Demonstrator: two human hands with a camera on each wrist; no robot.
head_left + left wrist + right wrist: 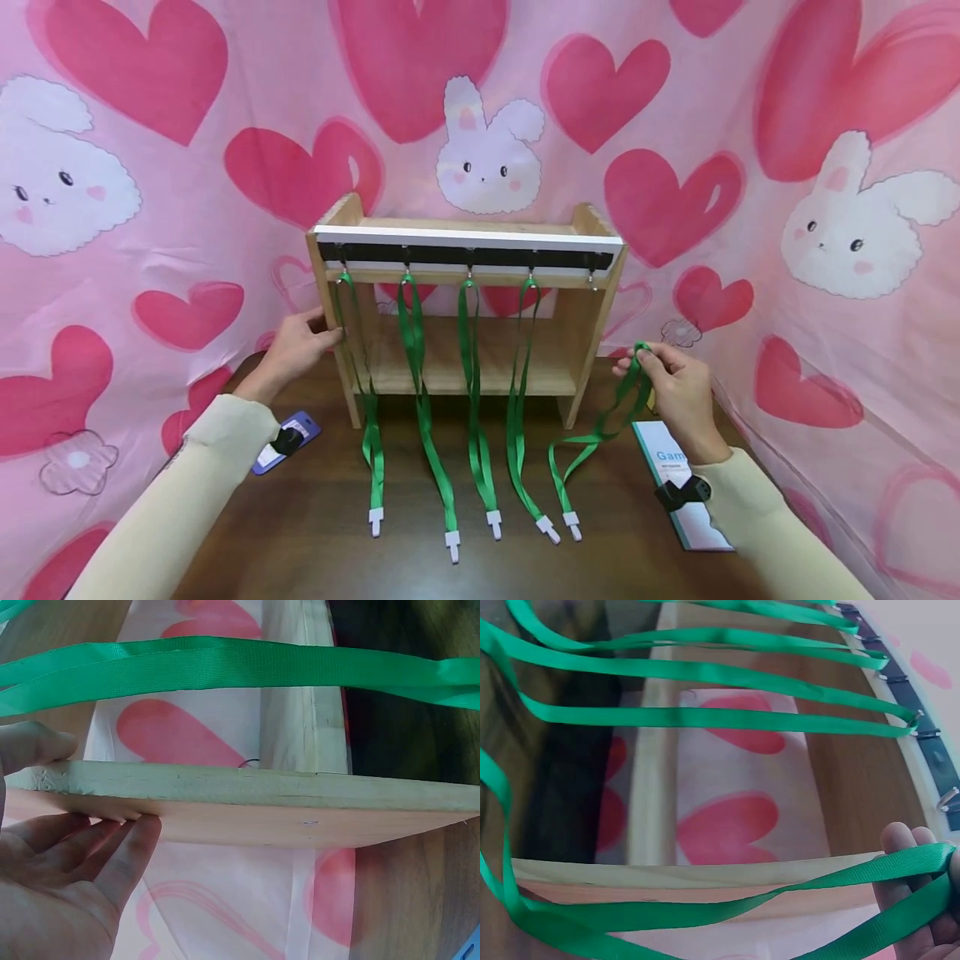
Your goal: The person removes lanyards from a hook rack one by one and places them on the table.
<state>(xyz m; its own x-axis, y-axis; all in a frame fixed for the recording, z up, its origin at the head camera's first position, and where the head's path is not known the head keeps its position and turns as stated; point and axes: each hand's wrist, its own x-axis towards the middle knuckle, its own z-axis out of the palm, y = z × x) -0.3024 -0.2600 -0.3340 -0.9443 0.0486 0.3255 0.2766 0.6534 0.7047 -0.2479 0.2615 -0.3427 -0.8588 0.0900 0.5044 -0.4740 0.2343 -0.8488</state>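
A wooden rack (597, 342) stands at the table's back. My left hand (296, 346) holds its left side panel (247, 787), thumb on one face and fingertips against the other. Several green lanyards (417, 358) with white clips hang from hooks along the rack's front rail. At the rail's right end is a bare metal hook (592, 279). To the right of the rack, my right hand (681, 392) pinches the top loop of another green lanyard (675, 916). Its strap droops to the table, where its white clip (572, 525) lies.
A booklet-like white box (701, 525) with a teal edge lies under my right wrist. Beside my left wrist is a blue card holder (303, 423). Pink heart-print cloth (300, 175) encloses the brown table (315, 533) behind and at the sides.
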